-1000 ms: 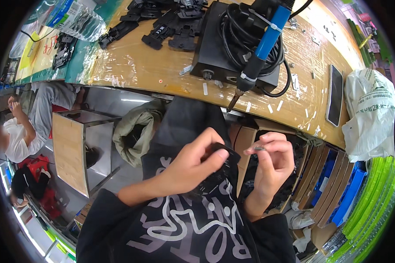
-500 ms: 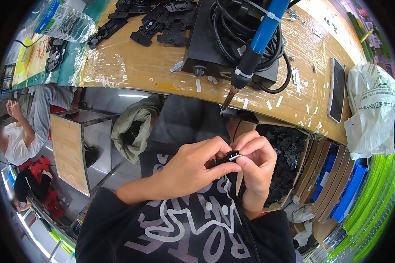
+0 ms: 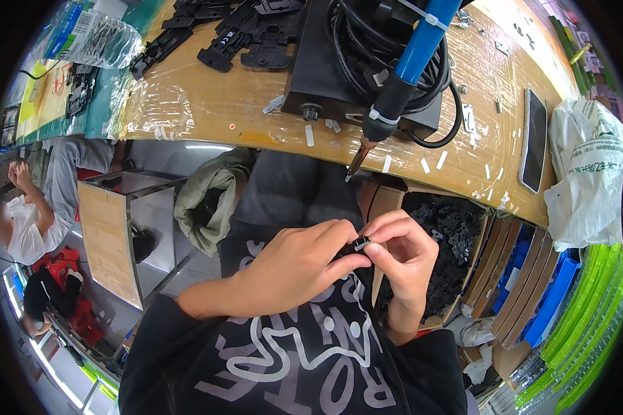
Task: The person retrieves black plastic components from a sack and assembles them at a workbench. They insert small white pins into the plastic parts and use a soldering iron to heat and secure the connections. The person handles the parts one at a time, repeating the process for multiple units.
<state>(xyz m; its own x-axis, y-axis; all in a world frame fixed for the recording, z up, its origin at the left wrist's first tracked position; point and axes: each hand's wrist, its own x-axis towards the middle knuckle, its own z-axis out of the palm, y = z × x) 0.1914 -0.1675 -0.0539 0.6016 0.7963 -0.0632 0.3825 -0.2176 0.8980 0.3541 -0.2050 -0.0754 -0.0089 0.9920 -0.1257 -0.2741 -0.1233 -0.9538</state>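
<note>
Above my lap, in front of my chest, my left hand [image 3: 294, 266] pinches a small black plastic part [image 3: 342, 252] between thumb and fingers. My right hand [image 3: 403, 254] meets it there, thumb and forefinger closed on the same part's end. A small silvery metal piece [image 3: 360, 243] shows at that end, between the fingertips. Most of the part is covered by my fingers. Beyond my hands a blue-handled soldering iron [image 3: 423, 52] slants down, its tip jutting past the table's front edge.
A black box-shaped unit [image 3: 311, 90] with coiled cable stands on the wooden table [image 3: 201, 107]. Black plastic parts [image 3: 273, 45] lie left of it. A phone [image 3: 532, 142] and white bag [image 3: 588, 173] are right. Below sits a carton of black parts [image 3: 443, 242]. People sit at far left.
Both hands have shifted slightly left with the small black part. My right fingertips have moved a little on its end, and the silvery piece sits at a different angle.
</note>
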